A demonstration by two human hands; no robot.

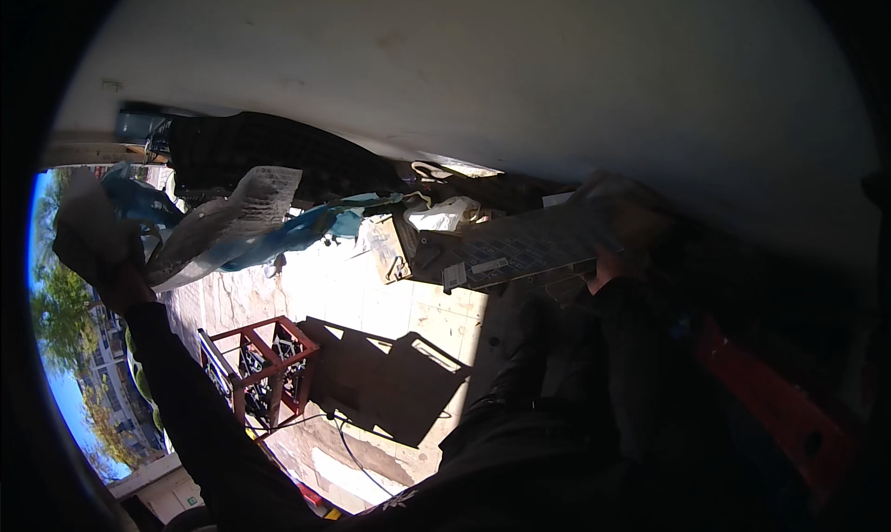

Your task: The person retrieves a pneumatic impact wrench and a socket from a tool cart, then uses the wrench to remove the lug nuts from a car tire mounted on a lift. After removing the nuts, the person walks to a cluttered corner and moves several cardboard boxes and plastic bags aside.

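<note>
Out at the far left, my left hand [128, 289] is closed on crumpled translucent bubble wrap [264, 200]. The wrap trails up and to the right; part of the fingers is hidden by it. Beneath and beside it stretches a blue plastic sheet [311, 230]. On the right, in shadow, my right hand [609, 269] grips the lower edge of a long flat box [524, 244] with a printed pattern. Its far fingers are hidden. A small cardboard box [391, 245] sits by the long box's left end, near a white plastic bag [447, 215].
A pale wall [520, 68] spans the top. Along it lies a dark bulky thing [269, 156]. On the sunlit floor [362, 295] stands a red metal frame [280, 365], with a cable [357, 453] nearby. A red beam-like part [775, 407] is at the lower right.
</note>
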